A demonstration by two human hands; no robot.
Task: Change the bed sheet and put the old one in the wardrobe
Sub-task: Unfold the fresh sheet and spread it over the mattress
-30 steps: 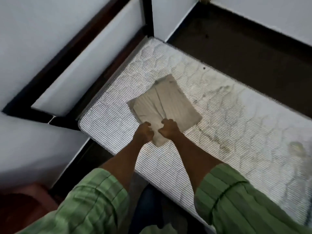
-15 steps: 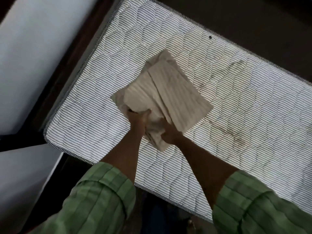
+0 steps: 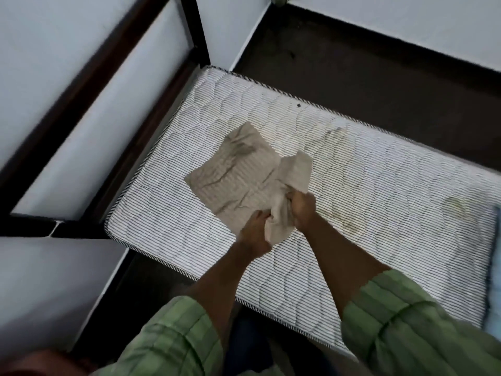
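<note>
A beige folded bed sheet [image 3: 238, 172] lies near the middle of a bare quilted mattress [image 3: 379, 202] with thin dark stripes. My left hand [image 3: 256, 232] grips the sheet's near edge. My right hand [image 3: 302, 207] holds a bunched layer of the same sheet, lifted and peeled toward the right, so a flap stands up beside the flat part. Both forearms reach in from below, in green striped sleeves.
A dark bed frame [image 3: 151, 109] with a pale panel runs along the mattress's left side. Dark floor [image 3: 366, 71] lies beyond the far edge, bordered by white walls. A pale blue cloth [image 3: 494, 267] shows at the right edge. A reddish-brown object [image 3: 32, 365] sits bottom left.
The sheet has gone from a tight folded square to partly opened. My right hand has pulled a layer up and rightward, while the left keeps its grip on the near edge.
</note>
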